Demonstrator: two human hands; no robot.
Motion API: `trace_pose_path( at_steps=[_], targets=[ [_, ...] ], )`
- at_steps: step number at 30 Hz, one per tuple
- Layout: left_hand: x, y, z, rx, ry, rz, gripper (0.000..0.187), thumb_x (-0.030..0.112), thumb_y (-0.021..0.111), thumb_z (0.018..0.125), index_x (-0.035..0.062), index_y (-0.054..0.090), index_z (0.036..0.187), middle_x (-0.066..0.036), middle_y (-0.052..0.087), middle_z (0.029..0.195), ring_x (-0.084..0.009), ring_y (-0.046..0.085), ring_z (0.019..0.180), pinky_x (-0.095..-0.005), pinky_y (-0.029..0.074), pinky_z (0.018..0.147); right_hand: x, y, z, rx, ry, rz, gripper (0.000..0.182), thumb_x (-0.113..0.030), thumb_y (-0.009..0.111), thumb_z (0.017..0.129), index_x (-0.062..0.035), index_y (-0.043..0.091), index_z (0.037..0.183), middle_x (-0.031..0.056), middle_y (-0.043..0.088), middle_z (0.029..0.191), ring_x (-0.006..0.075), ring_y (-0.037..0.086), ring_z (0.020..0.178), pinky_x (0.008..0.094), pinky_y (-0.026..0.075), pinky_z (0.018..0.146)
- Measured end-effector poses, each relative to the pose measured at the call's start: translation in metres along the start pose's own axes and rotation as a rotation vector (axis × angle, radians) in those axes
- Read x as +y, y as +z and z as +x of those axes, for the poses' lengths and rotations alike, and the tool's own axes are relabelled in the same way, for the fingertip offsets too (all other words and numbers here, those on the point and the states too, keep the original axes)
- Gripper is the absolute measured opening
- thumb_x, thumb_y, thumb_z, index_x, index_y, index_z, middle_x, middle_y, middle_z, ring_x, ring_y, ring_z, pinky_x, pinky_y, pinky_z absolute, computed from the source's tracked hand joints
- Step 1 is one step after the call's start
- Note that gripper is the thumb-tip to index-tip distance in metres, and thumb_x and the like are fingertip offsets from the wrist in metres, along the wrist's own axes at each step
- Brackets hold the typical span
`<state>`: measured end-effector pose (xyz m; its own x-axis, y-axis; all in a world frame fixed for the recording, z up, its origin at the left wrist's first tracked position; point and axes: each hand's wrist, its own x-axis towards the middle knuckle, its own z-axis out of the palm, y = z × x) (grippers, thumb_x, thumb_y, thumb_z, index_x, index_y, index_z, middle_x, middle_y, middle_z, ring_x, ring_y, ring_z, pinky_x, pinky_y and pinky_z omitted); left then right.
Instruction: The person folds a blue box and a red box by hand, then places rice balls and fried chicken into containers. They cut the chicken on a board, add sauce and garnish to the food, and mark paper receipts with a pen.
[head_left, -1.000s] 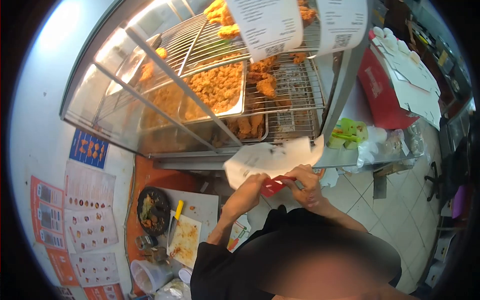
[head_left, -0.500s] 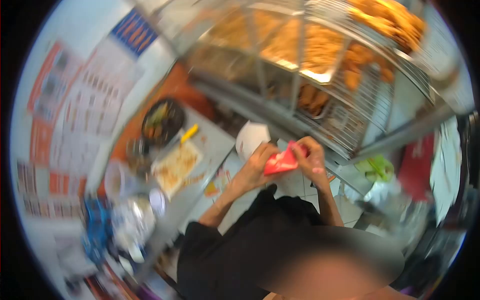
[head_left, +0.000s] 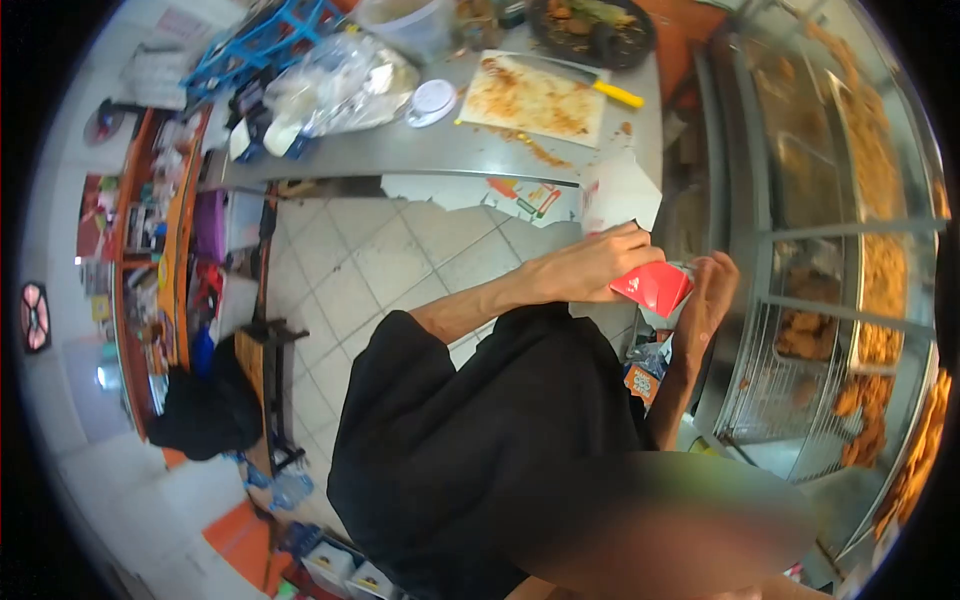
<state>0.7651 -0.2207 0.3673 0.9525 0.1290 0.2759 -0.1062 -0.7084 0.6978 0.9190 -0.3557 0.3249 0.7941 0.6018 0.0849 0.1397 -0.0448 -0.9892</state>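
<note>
Red carton, one, sits between left hand and right hand.

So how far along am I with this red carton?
The fried pieces in the cabinet look cooked, golden on their tray. The red carton is in your left hand, your right hand at its edge. Shaping it may be unfinished, as both hands are around it. I see no food in it, so any filling seems left.

Gripped red carton in left hand; had right hand close alongside. Showed white paper piece beyond left hand. Included yellow-handled knife on stained white board, metal counter, black bowl, display case with fried food.
</note>
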Motion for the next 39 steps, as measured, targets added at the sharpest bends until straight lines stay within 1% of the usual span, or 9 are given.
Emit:
trace_pose_path(
  at_steps=[4,5,12,18,22,24,28,35,39],
  targets=[
    [-0.009,-0.009,-0.032,0.359,-0.061,-0.072,0.040,0.008,0.070,0.074,-0.0003,0.057,0.111,-0.014,0.059,0.104,-0.0322,0.055,0.099,-0.0389,0.046,0.086,0.050,0.014,0.005,0.141,0.311,-0.170,0.044,-0.040,0.052,0.097,-0.0049,0.050,0.124,0.0069,0.060,0.110,0.0164,0.055,0.101,0.0341,0.042,0.087],
    [-0.016,-0.004,-0.042,0.350,-0.014,-0.055,0.039,0.007,0.069,0.074,-0.0001,0.058,0.111,-0.013,0.059,0.105,-0.0318,0.056,0.099,-0.0388,0.046,0.086,0.053,0.007,0.001,-0.098,0.563,0.020,0.051,-0.044,0.052,0.095,-0.0074,0.046,0.130,0.0101,0.050,0.129,0.0228,0.047,0.117,0.0378,0.036,0.098],
    [-0.017,-0.004,-0.072,0.302,-0.066,-0.089,0.050,0.007,0.070,0.074,0.0003,0.057,0.121,-0.013,0.057,0.114,-0.0315,0.054,0.110,-0.0408,0.042,0.100,0.079,0.021,0.005,-0.329,0.905,0.882,0.043,-0.043,0.049,0.097,-0.0061,0.054,0.120,0.0092,0.062,0.111,0.0237,0.056,0.109,0.0371,0.042,0.096],
    [0.012,-0.032,-0.062,0.291,-0.279,0.135,0.080,0.012,0.080,0.067,0.0010,0.043,0.137,-0.016,0.052,0.130,-0.0327,0.047,0.127,-0.0431,0.039,0.106,0.070,0.014,0.008,-0.018,0.480,0.670,0.018,-0.013,0.059,0.090,-0.0083,0.052,0.106,0.0049,0.057,0.095,0.0163,0.056,0.088,0.0338,0.046,0.085],
    [-0.002,-0.012,-0.041,0.498,-0.436,-0.544,0.064,0.026,0.075,0.082,-0.0019,0.047,0.131,-0.014,0.060,0.119,-0.0212,0.061,0.105,-0.0331,0.050,0.088,-0.002,0.037,-0.005,-0.040,-0.116,0.168,0.034,0.010,0.068,0.073,-0.0057,0.050,0.098,0.0041,0.056,0.091,0.0202,0.053,0.082,0.0342,0.043,0.085],
    [-0.037,-0.001,-0.027,0.544,-0.808,-1.178,0.050,0.034,0.070,0.086,-0.0042,0.057,0.115,-0.013,0.064,0.104,-0.0150,0.064,0.088,-0.0297,0.052,0.077,-0.044,0.041,-0.011,-0.460,-0.532,-0.359,0.032,0.007,0.072,0.068,-0.0064,0.053,0.090,0.0058,0.055,0.083,0.0234,0.054,0.080,0.0379,0.043,0.088],
    [-0.055,0.018,-0.027,0.587,-0.790,-1.296,0.035,0.030,0.063,0.092,-0.0014,0.061,0.107,-0.007,0.066,0.092,-0.0111,0.063,0.080,-0.0279,0.052,0.073,-0.055,0.047,-0.021,-0.785,-0.550,-0.306,0.031,0.005,0.074,0.063,-0.0074,0.054,0.083,0.0063,0.054,0.077,0.0257,0.054,0.079,0.0425,0.042,0.093],
    [-0.026,0.024,-0.021,0.778,-0.271,-1.258,0.026,0.018,0.056,0.097,-0.0008,0.058,0.115,-0.005,0.067,0.094,-0.0083,0.063,0.082,-0.0247,0.053,0.074,-0.035,0.065,-0.016,-0.169,-0.384,0.344,0.039,0.000,0.068,0.080,-0.0046,0.044,0.110,0.0159,0.060,0.106,0.0231,0.057,0.101,0.0450,0.041,0.100],
    [-0.033,0.024,-0.019,0.720,-0.546,-0.717,0.027,0.024,0.055,0.097,-0.0025,0.059,0.104,-0.001,0.064,0.078,-0.0054,0.061,0.068,-0.0226,0.054,0.060,-0.022,0.069,-0.003,-0.187,-0.216,0.338,0.030,-0.013,0.056,0.095,-0.0014,0.042,0.119,0.0251,0.049,0.132,0.0290,0.049,0.122,0.0419,0.041,0.102]
  ],
)
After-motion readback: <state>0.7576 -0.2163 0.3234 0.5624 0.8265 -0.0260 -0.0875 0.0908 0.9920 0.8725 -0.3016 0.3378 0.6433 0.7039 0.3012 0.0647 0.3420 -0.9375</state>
